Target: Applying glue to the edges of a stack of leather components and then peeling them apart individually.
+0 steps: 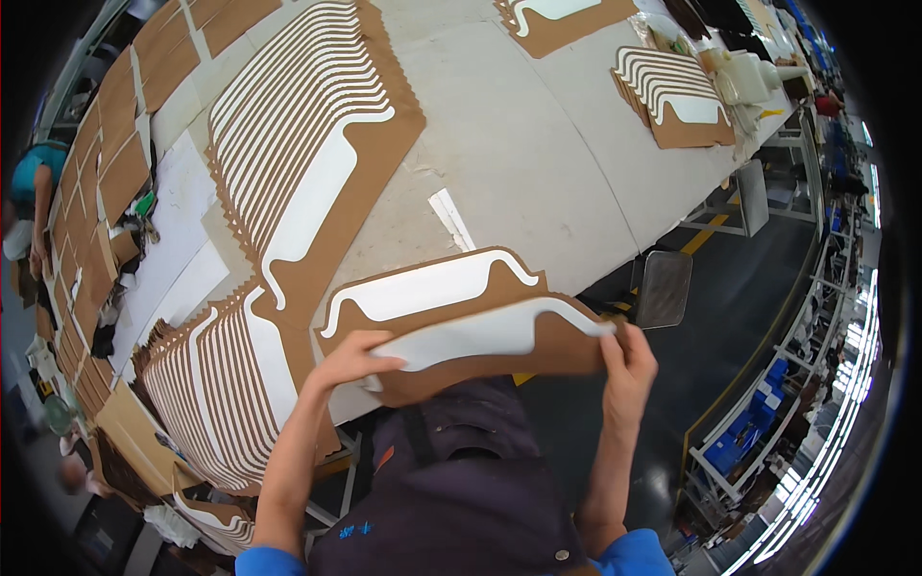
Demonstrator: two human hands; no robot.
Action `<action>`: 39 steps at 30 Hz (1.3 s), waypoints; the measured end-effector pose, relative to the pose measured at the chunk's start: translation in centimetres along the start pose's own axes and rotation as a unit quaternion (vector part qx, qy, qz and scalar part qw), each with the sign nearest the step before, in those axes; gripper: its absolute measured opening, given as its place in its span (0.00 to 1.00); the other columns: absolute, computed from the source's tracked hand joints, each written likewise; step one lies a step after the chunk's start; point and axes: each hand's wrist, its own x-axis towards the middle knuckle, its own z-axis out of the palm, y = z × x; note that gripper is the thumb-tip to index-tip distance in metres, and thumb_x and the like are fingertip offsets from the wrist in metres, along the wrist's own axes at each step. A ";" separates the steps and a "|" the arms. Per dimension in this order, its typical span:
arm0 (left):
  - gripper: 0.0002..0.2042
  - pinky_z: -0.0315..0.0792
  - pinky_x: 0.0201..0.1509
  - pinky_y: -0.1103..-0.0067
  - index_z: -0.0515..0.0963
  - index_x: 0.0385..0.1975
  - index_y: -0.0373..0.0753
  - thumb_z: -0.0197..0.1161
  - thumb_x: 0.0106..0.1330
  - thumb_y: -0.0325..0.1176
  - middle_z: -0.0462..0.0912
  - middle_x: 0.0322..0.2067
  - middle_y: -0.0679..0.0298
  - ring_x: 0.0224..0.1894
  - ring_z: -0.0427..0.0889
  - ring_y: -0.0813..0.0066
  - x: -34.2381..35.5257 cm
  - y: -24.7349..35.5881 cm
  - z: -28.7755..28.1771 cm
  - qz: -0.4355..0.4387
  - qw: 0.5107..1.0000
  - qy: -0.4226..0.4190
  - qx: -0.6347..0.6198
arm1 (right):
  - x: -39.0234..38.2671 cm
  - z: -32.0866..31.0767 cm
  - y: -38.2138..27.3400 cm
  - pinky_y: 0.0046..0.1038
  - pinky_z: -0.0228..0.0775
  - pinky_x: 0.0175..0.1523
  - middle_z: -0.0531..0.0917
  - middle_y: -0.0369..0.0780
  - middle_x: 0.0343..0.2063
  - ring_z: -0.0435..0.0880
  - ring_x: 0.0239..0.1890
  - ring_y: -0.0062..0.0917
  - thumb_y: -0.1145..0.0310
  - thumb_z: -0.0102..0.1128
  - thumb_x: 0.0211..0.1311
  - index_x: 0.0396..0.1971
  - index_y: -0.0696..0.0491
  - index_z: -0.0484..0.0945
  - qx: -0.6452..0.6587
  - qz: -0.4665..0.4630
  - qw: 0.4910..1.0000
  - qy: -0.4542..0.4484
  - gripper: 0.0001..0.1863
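Observation:
A brown sheet panel (pixel 567 348) with a shaped white piece (pixel 471 336) on its face is stretched between my hands, just in front of the table edge. My left hand (pixel 357 361) grips its left end, thumb on the white surface. At the right end, the fingers of my right hand (pixel 629 363) pinch the corner; the panel bows slightly and its edge is blurred. Right behind it, a similar brown-and-white panel (pixel 423 286) lies on the table (pixel 499 125). To the left, like panels overlap in a large fanned row (pixel 307 206) and a second fanned row (pixel 226 394).
A smaller fanned stack (pixel 677 108) sits at the far right, beside a pale plastic bottle (pixel 744 77). A narrow white strip (pixel 449 221) lies mid-table. A stool (pixel 665 288) stands past the right edge. Another person's arm (pixel 41 206) reaches over brown sheets at the far left.

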 end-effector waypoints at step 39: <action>0.14 0.72 0.38 0.79 0.81 0.41 0.30 0.68 0.63 0.36 0.82 0.27 0.61 0.31 0.76 0.79 -0.6 -4.5 -1.1 -0.051 0.913 0.402 0.054 | 6.0 6.9 18.3 0.35 0.69 0.40 0.76 0.42 0.28 0.76 0.33 0.35 0.77 0.66 0.54 0.27 0.59 0.77 -0.215 -0.114 0.966 0.083 0.05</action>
